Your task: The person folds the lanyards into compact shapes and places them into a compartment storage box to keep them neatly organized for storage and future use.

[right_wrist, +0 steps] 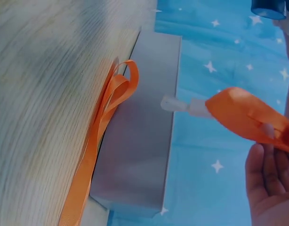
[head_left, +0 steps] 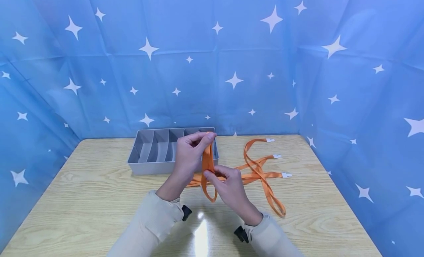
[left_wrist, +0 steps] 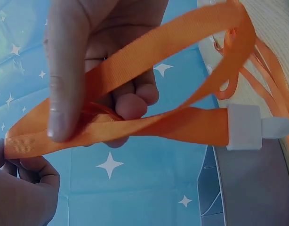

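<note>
Between both hands runs an orange ribbon lanyard [head_left: 207,159], held upright with a loop hanging below. My left hand [head_left: 190,154] pinches its top fold, in front of the grey box. Lower down, my right hand [head_left: 230,183] pinches the strap layers between thumb and fingers; in the left wrist view this right hand [left_wrist: 107,52] fills the upper part, and the left hand [left_wrist: 29,188] shows at lower left. A white plastic clip [left_wrist: 244,127] ends the held strap. From the right wrist, the clip [right_wrist: 199,108] hangs down past the twisted orange strap [right_wrist: 243,113].
A grey divided box [head_left: 172,168] stands at the back left of the wooden table [head_left: 82,198]. Several orange lanyards [head_left: 261,172] lie crossed at the right, their white clips [head_left: 277,156] pointing right. Blue star-patterned cloth [head_left: 198,73] encloses the back and sides.
</note>
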`<state>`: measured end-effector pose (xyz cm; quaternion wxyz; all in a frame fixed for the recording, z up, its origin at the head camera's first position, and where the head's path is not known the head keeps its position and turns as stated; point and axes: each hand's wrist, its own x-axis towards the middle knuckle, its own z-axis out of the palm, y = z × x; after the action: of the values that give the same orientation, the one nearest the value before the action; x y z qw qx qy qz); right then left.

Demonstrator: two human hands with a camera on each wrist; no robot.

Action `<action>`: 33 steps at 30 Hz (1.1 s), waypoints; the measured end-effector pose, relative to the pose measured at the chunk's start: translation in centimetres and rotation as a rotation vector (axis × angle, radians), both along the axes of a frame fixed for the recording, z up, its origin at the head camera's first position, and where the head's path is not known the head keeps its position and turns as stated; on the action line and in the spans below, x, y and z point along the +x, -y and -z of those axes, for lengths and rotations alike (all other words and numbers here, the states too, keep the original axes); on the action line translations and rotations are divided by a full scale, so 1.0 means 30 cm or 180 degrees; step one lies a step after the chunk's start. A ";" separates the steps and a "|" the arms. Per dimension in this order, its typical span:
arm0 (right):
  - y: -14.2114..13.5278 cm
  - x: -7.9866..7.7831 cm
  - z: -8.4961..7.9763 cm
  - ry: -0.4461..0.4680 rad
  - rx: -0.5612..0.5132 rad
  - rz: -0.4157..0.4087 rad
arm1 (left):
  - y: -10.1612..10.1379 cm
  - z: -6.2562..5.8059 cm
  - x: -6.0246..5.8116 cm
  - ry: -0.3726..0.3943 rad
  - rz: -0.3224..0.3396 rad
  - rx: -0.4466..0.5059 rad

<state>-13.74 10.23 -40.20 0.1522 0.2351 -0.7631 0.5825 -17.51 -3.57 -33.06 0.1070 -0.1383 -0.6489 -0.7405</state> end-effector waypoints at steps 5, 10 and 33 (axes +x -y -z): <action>0.002 -0.002 0.004 0.0062 -0.0032 -0.0089 | -0.003 0.003 0.000 0.0003 0.0071 0.0018; -0.002 0.000 0.003 0.0098 -0.0090 -0.0272 | -0.004 0.004 -0.002 -0.0028 0.0058 0.0054; 0.034 -0.016 0.003 -0.0210 -0.0044 0.0004 | -0.023 0.002 0.005 -0.0077 0.0077 -0.0020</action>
<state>-14.24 9.20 -40.29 0.1793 0.2526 -0.7537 0.5796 -17.37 -2.89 -33.11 0.1054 -0.1555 -0.6482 -0.7379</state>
